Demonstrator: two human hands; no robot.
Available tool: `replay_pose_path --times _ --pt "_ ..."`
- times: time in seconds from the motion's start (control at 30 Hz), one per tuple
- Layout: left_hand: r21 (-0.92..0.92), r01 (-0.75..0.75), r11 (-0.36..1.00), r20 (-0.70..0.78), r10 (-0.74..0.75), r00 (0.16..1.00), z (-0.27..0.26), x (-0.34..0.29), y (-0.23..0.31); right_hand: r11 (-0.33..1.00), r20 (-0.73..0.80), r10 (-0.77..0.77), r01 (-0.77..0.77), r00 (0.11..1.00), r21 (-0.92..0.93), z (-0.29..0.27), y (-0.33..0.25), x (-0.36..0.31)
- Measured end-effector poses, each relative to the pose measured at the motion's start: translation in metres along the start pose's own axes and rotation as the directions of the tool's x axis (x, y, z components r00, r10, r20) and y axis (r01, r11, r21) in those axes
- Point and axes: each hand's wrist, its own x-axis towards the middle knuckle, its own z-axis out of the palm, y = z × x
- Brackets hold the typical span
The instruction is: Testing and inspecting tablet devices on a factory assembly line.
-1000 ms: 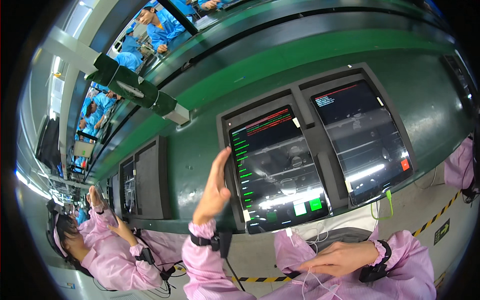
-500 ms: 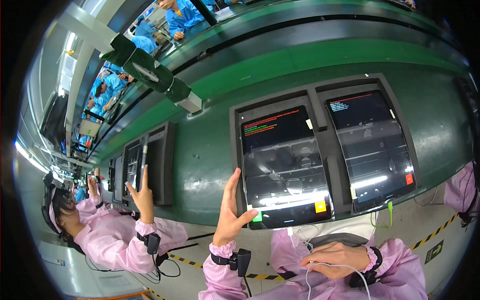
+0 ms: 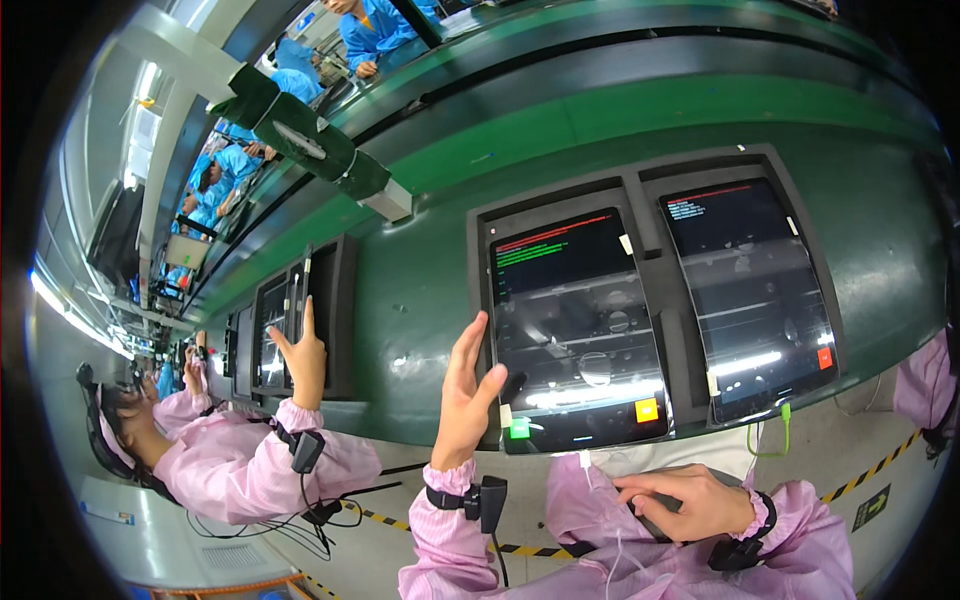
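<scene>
My left hand (image 3: pixel 463 405) is at the left edge of a large black tablet (image 3: pixel 575 320) in a dark foam tray (image 3: pixel 480 240). Its fingers point up along the frame and the thumb stands apart, over the lower left of the screen, close to a green square (image 3: pixel 519 428). Red and green text shows on that screen. At the tablet's lower edge, a white cable (image 3: pixel 588 462) is plugged in and hangs down. My right hand (image 3: pixel 690 502) is in front of the table edge, fingers partly bent and apart, its fingertips near the cable with no grip visible.
A second tablet (image 3: pixel 750 300) lies in the tray's right bay, with a green cable (image 3: pixel 785 415) at its bottom edge. To the left, a co-worker's hand (image 3: pixel 305 350) is over another tray (image 3: pixel 340 330). A wrapped post (image 3: pixel 310 145) rises from the green table (image 3: pixel 400 350).
My left thumb has lifted from the green square. My right hand has let go of the white cable and its fingers have extended. The left tablet's text has changed, now with more green.
</scene>
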Motion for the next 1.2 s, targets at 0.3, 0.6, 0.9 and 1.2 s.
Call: replay_pose_path --times 0.3,0.6,0.9,1.2 --pt "0.021 -0.024 0.999 -0.068 0.026 0.997 0.007 0.014 -0.006 1.0 -0.028 0.008 -0.008 1.0 0.001 0.005 0.005 0.002" --pt "-0.042 -0.037 0.998 -0.134 0.031 0.991 0.009 0.013 -0.013 0.979 -0.043 0.191 -0.193 0.981 -0.062 0.017 0.009 0.018" --pt "0.049 -0.028 0.998 -0.146 0.035 0.989 0.01 0.011 -0.012 0.976 -0.029 0.219 -0.219 0.975 0.018 0.036 0.009 0.033" --pt "-0.004 -0.001 1.0 -0.133 0.001 0.991 0.01 0.012 -0.01 0.972 -0.029 0.233 -0.232 0.972 0.042 0.036 0.007 0.036"
